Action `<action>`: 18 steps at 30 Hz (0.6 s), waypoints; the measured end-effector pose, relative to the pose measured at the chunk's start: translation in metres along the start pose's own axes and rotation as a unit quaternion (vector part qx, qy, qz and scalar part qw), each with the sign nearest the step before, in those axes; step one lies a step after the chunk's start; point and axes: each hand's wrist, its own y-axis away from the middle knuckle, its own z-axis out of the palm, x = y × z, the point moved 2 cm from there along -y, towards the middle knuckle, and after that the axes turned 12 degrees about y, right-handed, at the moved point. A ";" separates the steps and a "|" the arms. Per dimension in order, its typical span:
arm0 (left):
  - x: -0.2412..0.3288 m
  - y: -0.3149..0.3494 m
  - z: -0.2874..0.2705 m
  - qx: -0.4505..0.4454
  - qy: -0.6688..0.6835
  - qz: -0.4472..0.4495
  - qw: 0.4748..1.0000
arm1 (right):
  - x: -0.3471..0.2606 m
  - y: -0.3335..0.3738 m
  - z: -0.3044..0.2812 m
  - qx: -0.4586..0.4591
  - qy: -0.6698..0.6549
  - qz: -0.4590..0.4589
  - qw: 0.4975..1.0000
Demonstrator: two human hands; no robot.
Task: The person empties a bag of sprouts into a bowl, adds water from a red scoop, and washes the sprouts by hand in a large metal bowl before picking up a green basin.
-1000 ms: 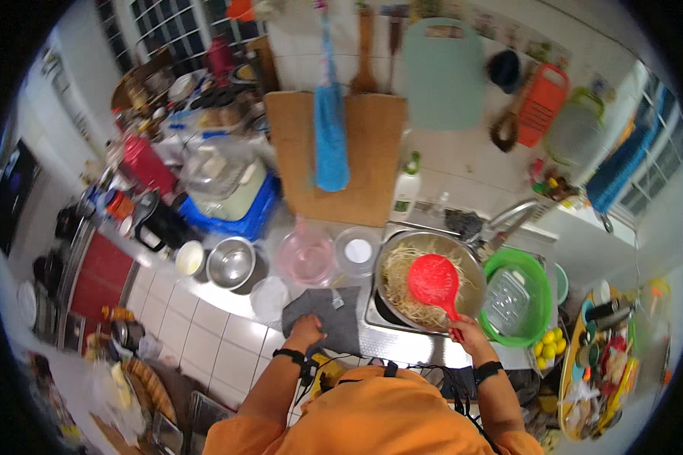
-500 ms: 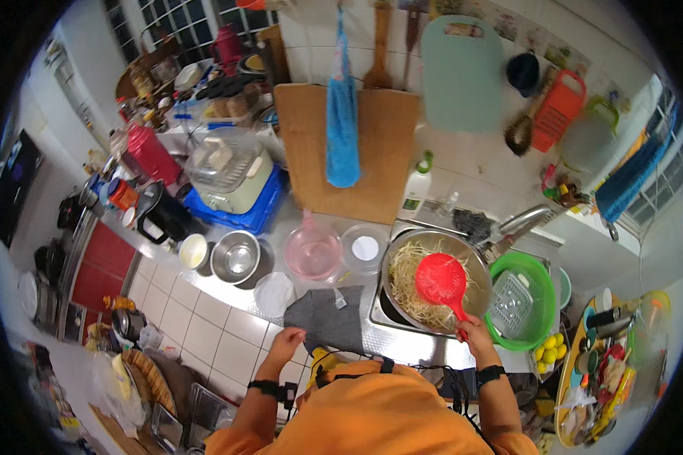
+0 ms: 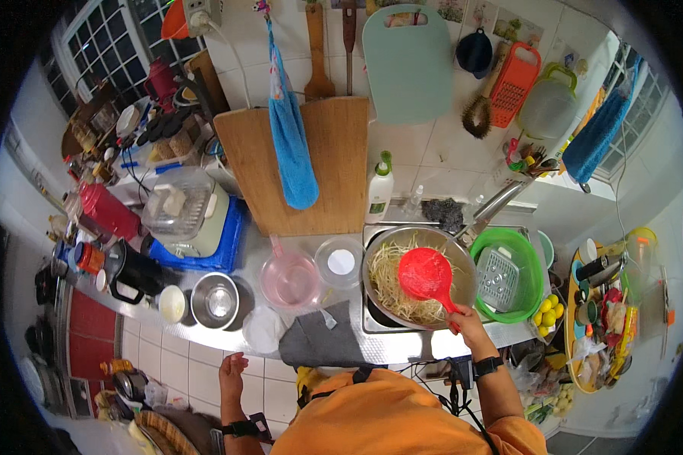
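Observation:
My right hand (image 3: 464, 321) is closed round the handle of a red plastic scoop (image 3: 423, 274), whose round bowl is over the bean sprouts (image 3: 391, 279). The sprouts lie in a wide steel bowl (image 3: 469, 290) set in the sink (image 3: 370, 322). Just right of that bowl stands a green basin (image 3: 537, 284) with a pale slotted basket (image 3: 498, 279) in it. My left hand (image 3: 233, 370) hangs in front of the counter edge, empty, its fingers loosely apart. Nearest to it on the counter are a white, filmy round item (image 3: 263, 329) and a grey cloth (image 3: 311, 337).
A pink basin (image 3: 289, 280), a clear round container (image 3: 338, 262), a small steel bowl (image 3: 215, 301) and a white cup (image 3: 173, 304) line the counter. A black kettle (image 3: 131, 271) stands farther left. The tap (image 3: 493, 211) reaches over the steel bowl. Lemons (image 3: 548, 312) lie beside the green basin.
The whole view has shifted and turned, so the counter sits farther left in it. My left hand has moved away from the grey cloth. My right hand still holds the scoop over the sprouts.

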 end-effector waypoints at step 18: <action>0.114 -0.163 -0.079 -0.146 -0.054 0.048 0.987 | -0.095 0.058 0.080 0.244 -0.043 -0.060 0.967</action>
